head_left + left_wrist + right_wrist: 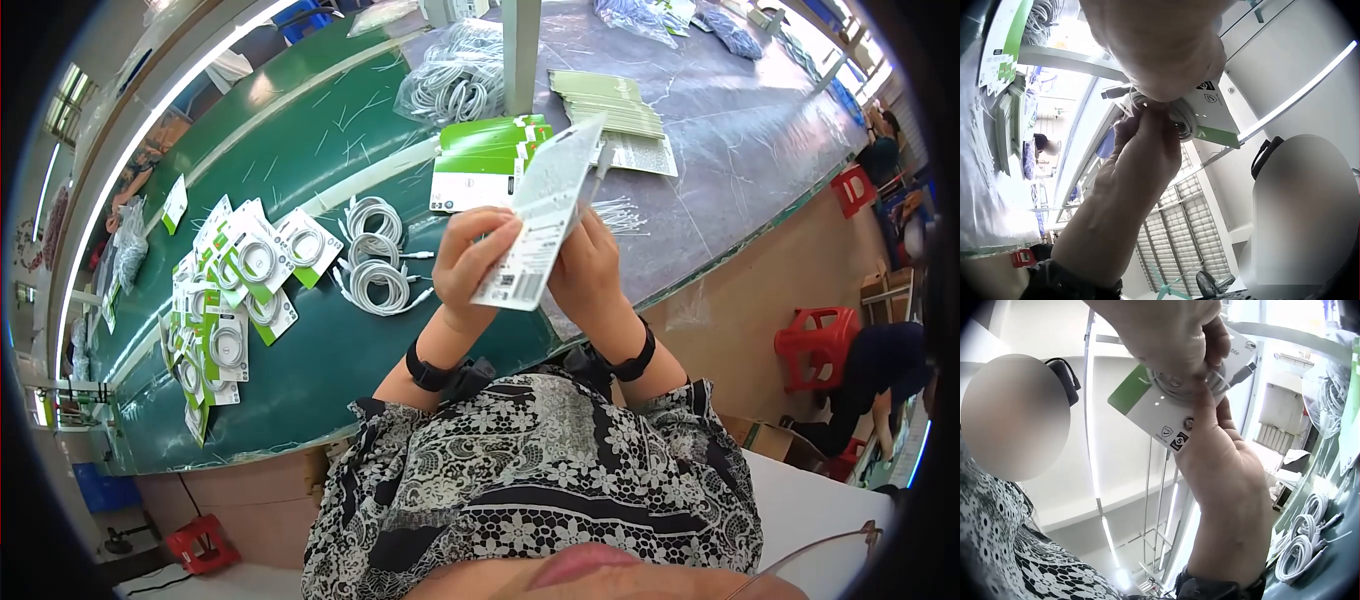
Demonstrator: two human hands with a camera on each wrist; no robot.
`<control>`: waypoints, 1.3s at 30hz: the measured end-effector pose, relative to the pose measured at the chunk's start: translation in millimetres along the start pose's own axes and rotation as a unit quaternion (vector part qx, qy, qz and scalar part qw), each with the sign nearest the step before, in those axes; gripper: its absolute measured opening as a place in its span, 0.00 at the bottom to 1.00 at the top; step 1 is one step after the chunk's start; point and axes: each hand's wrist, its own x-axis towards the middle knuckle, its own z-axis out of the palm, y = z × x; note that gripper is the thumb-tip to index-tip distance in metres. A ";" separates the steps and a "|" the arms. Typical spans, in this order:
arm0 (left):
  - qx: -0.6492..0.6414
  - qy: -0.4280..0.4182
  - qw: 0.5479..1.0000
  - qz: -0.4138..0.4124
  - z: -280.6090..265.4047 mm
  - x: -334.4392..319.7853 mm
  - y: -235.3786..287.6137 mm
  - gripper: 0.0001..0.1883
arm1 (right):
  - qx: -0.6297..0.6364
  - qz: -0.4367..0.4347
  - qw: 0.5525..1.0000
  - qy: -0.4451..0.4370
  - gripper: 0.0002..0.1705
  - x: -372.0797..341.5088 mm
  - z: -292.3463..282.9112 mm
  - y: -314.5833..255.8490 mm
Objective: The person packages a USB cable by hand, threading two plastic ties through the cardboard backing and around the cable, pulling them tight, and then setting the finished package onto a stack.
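A white and green printed cardboard card (545, 215) is held up in front of the chest, its barcode side towards the head camera. My left hand (475, 262) pinches the card's left edge between thumb and fingers. On the far side, my right hand (588, 262) is mostly behind the card in the head view. The right wrist view shows a coiled white cable (1175, 387) against the card's face, with a plug end sticking out. Fingertips of both hands meet at this coil, the right hand's fingers pinching at it, and a thin white tie shows there.
Carded cables (225, 290) lie heaped on the green table (300, 385) at left, beside several loose cable coils (378, 250). Green and white cards (485, 160), a card stack (610, 105), white ties (620, 215) and bagged cables (455, 75) lie farther back, near a post (521, 60).
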 end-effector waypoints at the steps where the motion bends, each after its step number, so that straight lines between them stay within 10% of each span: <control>1: 0.001 -0.012 1.000 0.006 -1.6 -0.2 3.8 0.12 | 0.008 -0.024 0.999 0.036 0.09 -2.1 1.2 0.4; 3: 0.002 -0.025 1.000 0.009 -0.3 -4.2 6.1 0.13 | 0.005 -0.018 1.000 0.000 0.08 -2.8 1.3 5.0; 4: -0.131 0.047 0.979 -0.146 3.5 -7.2 3.6 0.15 | 0.002 -0.012 0.999 -0.031 0.08 -2.4 1.0 8.1; 6: -0.370 0.184 0.807 -0.422 6.6 -9.7 -1.4 0.19 | 0.005 -0.010 0.998 -0.062 0.07 -2.7 -6.9 13.6; 10: -0.444 0.165 0.725 -0.500 -14.1 -10.1 -1.6 0.23 | 0.140 0.207 0.968 0.018 0.07 -8.5 -20.7 57.4; 14: -0.437 0.127 0.717 -0.528 -10.5 -8.2 18.6 0.22 | 0.298 0.309 0.901 -0.068 0.16 -40.4 29.4 75.9; 16: -0.425 0.121 0.716 -0.540 -10.7 -14.2 21.9 0.22 | 0.085 0.100 0.987 -0.088 0.23 -40.4 44.0 61.0; 39: -0.384 0.092 0.745 -0.538 -13.2 -13.2 15.1 0.18 | 0.165 0.139 0.976 -0.044 0.22 -59.4 63.4 77.0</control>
